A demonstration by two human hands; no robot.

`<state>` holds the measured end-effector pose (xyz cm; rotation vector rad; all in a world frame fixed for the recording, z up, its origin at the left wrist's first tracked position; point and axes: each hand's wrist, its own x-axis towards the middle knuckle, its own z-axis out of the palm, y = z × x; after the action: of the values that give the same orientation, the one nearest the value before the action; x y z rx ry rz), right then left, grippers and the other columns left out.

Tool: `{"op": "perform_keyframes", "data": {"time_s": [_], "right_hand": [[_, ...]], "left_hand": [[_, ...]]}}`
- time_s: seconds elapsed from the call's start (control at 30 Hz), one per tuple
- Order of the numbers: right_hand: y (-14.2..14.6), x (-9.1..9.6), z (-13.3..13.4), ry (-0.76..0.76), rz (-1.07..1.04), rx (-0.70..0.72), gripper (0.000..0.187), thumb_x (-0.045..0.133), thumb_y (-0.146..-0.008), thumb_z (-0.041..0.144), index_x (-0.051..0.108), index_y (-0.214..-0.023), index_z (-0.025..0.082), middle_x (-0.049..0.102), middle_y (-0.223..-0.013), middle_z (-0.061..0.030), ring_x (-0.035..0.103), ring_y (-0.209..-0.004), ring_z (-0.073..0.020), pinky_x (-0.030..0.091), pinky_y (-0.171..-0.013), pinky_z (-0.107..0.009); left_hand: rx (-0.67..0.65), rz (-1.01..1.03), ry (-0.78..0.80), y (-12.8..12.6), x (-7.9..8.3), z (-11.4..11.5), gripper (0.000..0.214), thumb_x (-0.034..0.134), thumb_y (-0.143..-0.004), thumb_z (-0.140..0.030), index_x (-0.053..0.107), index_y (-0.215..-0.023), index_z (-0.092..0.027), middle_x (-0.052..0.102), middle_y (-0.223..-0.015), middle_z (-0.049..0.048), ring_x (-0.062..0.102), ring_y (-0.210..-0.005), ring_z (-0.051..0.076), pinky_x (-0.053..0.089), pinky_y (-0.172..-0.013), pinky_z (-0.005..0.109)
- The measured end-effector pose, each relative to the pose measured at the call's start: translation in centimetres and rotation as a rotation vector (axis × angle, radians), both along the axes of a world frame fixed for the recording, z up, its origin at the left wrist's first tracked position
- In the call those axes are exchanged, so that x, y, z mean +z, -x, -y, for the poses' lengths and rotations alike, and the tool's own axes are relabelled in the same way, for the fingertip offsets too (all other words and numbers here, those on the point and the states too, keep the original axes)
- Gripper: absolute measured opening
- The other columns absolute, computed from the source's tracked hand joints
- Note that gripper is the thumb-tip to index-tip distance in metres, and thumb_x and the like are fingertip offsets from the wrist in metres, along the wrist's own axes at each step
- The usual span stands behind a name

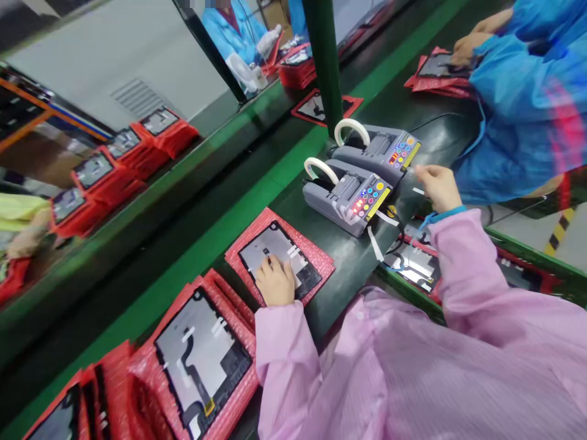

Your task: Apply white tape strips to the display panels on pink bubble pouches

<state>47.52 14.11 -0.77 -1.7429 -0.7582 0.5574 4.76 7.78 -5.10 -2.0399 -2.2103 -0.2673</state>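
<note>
My left hand (276, 280) lies on a grey tablet panel with a black border (300, 260), its fingers stretched out over a small dark part near the middle. The panel rests on red bubble wrap (323, 261). At the right, my right hand (438, 186) pinches a short strip of white tape (411, 170) at the outlet of the farther tape dispenser (383, 150). Closer to me is a second tape dispenser (351, 195), with white tape strips (375, 244) hanging at its front. Both dispensers have lit displays and a roll of tape on top.
A stack of panels in red bubble wrap (202, 354) lies left of my left hand. A green-edged bin (541, 260) with more panels sits below the bench at right. A co-worker's blue sleeve (509, 91) is at the far right. A green post (323, 61) rises behind the dispensers.
</note>
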Motion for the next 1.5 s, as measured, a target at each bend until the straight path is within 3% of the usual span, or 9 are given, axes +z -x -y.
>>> {"op": "perform_keyframes", "data": {"time_s": [0.1, 0.23, 0.3, 0.37, 0.47, 0.57, 0.63, 0.8, 1.5], "right_hand": [[1.5, 1.3, 1.1, -0.046, -0.036, -0.005, 0.024, 0.07, -0.079, 0.039, 0.061, -0.068, 0.02, 0.047, -0.06, 0.0018, 0.036, -0.056, -0.0113, 0.032, -0.056, -0.03], [7.5, 5.9, 7.5, -0.313, -0.023, -0.017, 0.022, 0.068, -0.081, 0.04, 0.057, -0.07, 0.025, 0.04, -0.064, -0.0002, 0.031, -0.054, -0.0142, 0.02, -0.053, -0.03], [12.0, 8.2, 9.2, -0.339, -0.006, 0.312, 0.013, 0.063, -0.089, 0.039, 0.061, -0.081, 0.028, 0.05, -0.074, -0.0033, 0.04, -0.06, -0.0178, 0.027, -0.055, -0.033], [17.2, 9.2, 8.3, -0.322, 0.056, 0.772, 0.014, 0.063, -0.09, 0.036, 0.06, -0.08, 0.026, 0.055, -0.082, -0.0043, 0.05, -0.072, -0.0197, 0.036, -0.063, -0.035], [25.5, 7.1, 2.7, -0.252, 0.191, 1.167, 0.02, 0.061, -0.089, 0.035, 0.057, -0.076, 0.021, 0.055, -0.082, -0.0042, 0.052, -0.079, -0.0192, 0.042, -0.075, -0.037], [31.6, 2.4, -3.3, -0.122, 0.416, 1.26, 0.016, 0.061, -0.085, 0.026, 0.058, -0.072, 0.018, 0.056, -0.083, -0.0053, 0.051, -0.086, -0.0213, 0.038, -0.093, -0.044], [33.7, -0.4, -5.5, -0.047, 0.502, 1.293, 0.015, 0.06, -0.084, 0.023, 0.059, -0.07, 0.017, 0.058, -0.087, -0.0067, 0.051, -0.092, -0.0235, 0.033, -0.099, -0.049], [34.9, -2.9, -6.0, 0.002, 0.546, 1.322, 0.014, 0.061, -0.084, 0.023, 0.064, -0.071, 0.017, 0.058, -0.094, -0.0083, 0.049, -0.099, -0.0266, 0.029, -0.102, -0.055], [35.4, -3.4, -5.5, -0.014, 0.714, 1.271, 0.016, 0.054, -0.086, 0.021, 0.061, -0.073, 0.017, 0.054, -0.096, -0.0103, 0.047, -0.098, -0.0281, 0.037, -0.097, -0.055]], "left_hand": [[0.044, -0.032, 0.04, -0.2, 0.2, 0.1, 0.058, 0.044, -0.096, -0.038, 0.052, -0.14, -0.001, 0.053, -0.138, 0.0254, 0.053, -0.116, 0.039, 0.047, -0.094, 0.052], [0.053, 0.006, 0.081, -0.1, 0.9, 0.0, 0.059, 0.047, -0.095, -0.039, 0.051, -0.141, -0.003, 0.053, -0.14, 0.0237, 0.052, -0.118, 0.038, 0.045, -0.097, 0.05], [0.049, 0.035, 0.085, 0.0, 1.2, -0.1, 0.059, 0.048, -0.095, -0.039, 0.051, -0.141, -0.004, 0.054, -0.139, 0.0227, 0.051, -0.119, 0.038, 0.044, -0.097, 0.049], [0.047, 0.063, 0.085, 0.2, 1.3, -0.2, 0.059, 0.049, -0.095, -0.04, 0.05, -0.142, -0.005, 0.054, -0.138, 0.0219, 0.051, -0.12, 0.037, 0.044, -0.098, 0.048], [0.039, 0.108, 0.081, 0.5, 1.1, -0.3, 0.061, 0.05, -0.095, -0.042, 0.049, -0.143, -0.004, 0.055, -0.138, 0.021, 0.052, -0.119, 0.035, 0.043, -0.1, 0.046], [0.03, 0.163, 0.066, 0.7, 0.9, -0.2, 0.06, 0.05, -0.096, -0.043, 0.05, -0.141, -0.004, 0.055, -0.139, 0.0208, 0.052, -0.12, 0.033, 0.043, -0.101, 0.045], [0.028, 0.197, 0.055, 0.7, 0.8, -0.1, 0.058, 0.049, -0.096, -0.043, 0.052, -0.139, -0.004, 0.055, -0.138, 0.021, 0.052, -0.121, 0.033, 0.043, -0.102, 0.045], [0.054, 0.243, 0.056, 0.7, 1.1, 0.0, 0.057, 0.05, -0.096, -0.043, 0.053, -0.138, -0.005, 0.052, -0.139, 0.0236, 0.055, -0.117, 0.033, 0.045, -0.101, 0.046], [0.049, 0.195, 0.143, 0.7, 1.4, 0.1, 0.059, 0.038, -0.1, -0.044, 0.048, -0.146, -0.007, 0.046, -0.153, 0.0141, 0.051, -0.119, 0.032, 0.043, -0.104, 0.047]]}}
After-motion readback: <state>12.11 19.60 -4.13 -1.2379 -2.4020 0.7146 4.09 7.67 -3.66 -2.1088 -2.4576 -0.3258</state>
